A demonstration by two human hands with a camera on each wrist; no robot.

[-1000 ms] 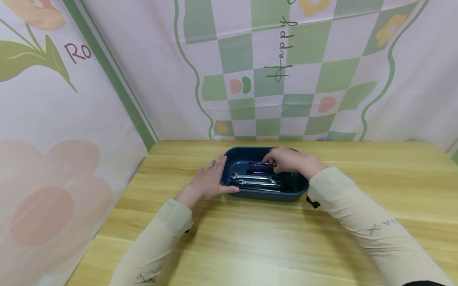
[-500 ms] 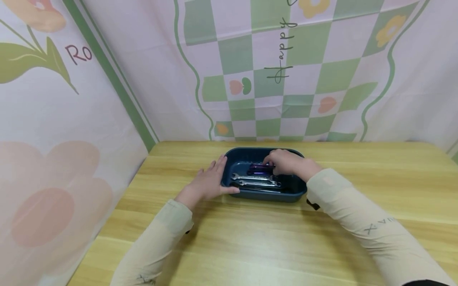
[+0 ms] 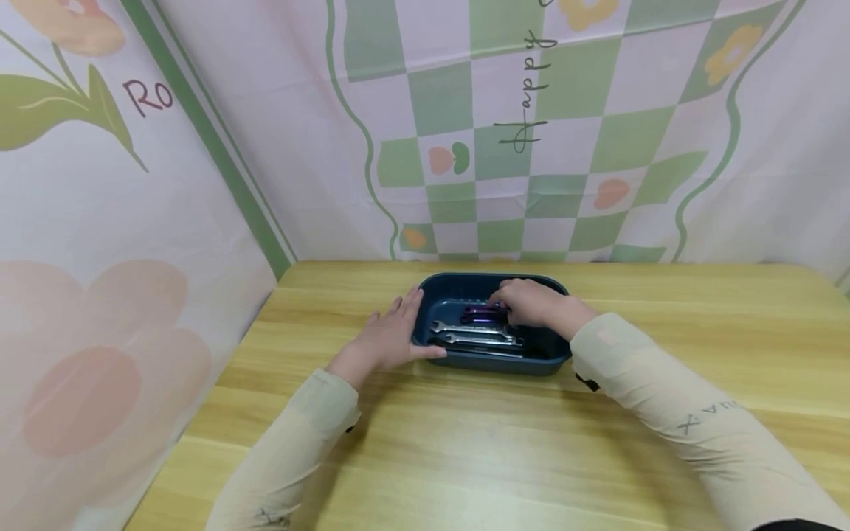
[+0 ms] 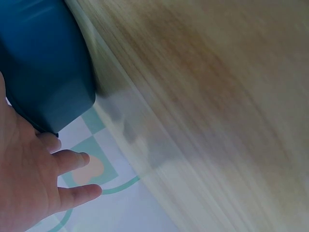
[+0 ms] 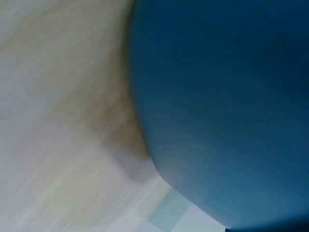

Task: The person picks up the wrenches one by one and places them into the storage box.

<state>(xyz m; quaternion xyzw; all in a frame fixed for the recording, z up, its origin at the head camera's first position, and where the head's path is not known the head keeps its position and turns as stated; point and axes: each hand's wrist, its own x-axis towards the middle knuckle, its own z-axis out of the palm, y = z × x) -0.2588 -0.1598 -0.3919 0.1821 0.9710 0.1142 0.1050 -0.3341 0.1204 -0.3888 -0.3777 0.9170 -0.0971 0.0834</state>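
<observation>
A dark blue rectangular tray [image 3: 451,284] stands on the table with wrenches lying lengthwise inside. Two silver wrenches [image 3: 468,330] lie in its front half, and a darker tool [image 3: 491,352] lies along the front wall. Behind the silver ones are two purple wrenches [image 3: 479,318], close side by side. My right hand [image 3: 534,304] reaches into the tray from the right; its curled fingers pinch the rear purple wrench, whose right end is hidden. My left hand [image 3: 388,339] rests against the tray's left end, fingers straight and spread, thumb along the front rim. The right wrist view shows mostly the tray's outer wall [image 5: 207,121].
The wooden table [image 3: 465,450] extends to both sides and in front of the tray. Directly behind the table's back edge hangs a printed cloth [image 3: 505,199] with green checks; another printed cloth [image 3: 166,243] hangs along the left.
My right hand has come slightly toward the front, bringing the rear purple wrench closer to the other purple one. The left hand and the tray stay in place.
</observation>
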